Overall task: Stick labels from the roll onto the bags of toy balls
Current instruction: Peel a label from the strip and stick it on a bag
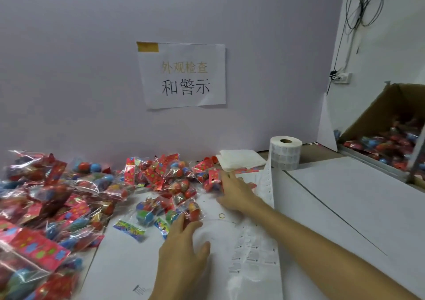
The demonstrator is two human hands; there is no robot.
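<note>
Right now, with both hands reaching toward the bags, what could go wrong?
The forearm behind the right hand lies across the loose label strip, so pulling back could drag or crease it, perhaps toppling the upright roll. The bags overlap in a heap, so the left hand may snag several together.

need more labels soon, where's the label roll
Head view: the label roll stands upright at the back right of the table, just right of the folded white cloth.
</note>
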